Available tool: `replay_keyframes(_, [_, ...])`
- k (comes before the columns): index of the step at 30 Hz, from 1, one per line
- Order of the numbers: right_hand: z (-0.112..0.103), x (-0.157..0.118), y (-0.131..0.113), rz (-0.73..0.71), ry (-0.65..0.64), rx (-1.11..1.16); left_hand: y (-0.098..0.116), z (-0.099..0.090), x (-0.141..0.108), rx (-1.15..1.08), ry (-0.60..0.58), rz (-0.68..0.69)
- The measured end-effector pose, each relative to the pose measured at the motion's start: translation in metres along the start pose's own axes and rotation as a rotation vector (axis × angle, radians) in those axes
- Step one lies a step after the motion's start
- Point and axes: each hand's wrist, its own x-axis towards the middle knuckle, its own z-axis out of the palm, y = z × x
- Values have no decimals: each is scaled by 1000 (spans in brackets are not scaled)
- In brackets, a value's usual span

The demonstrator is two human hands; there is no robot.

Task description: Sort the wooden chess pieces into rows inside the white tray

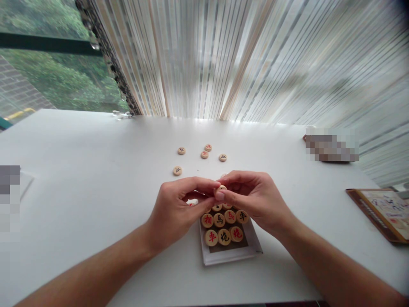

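My left hand (182, 204) and my right hand (255, 196) meet above a small open box (225, 257). Between their fingertips they pinch one round wooden chess piece (221, 188). Rows of wooden pieces with red or black characters lie in the box, among them a red-marked piece (237, 234) and a black-marked piece (224, 237) in the row nearest me. My hands hide the box's far part. A red-marked piece partly shows on the table under my left hand, and another behind my right fingers.
Several loose pieces lie beyond my hands, such as a black-marked one (177, 171). The white table (96, 192) reaches a string curtain (198, 59) at the back. At the right lie a brown-edged booklet (383, 213) and a blurred item (332, 147).
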Motion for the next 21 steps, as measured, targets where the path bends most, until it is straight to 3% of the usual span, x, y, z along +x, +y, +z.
replay_keyframes(21, [2,0,2,62,5,93,0,0,0,-15,3,11])
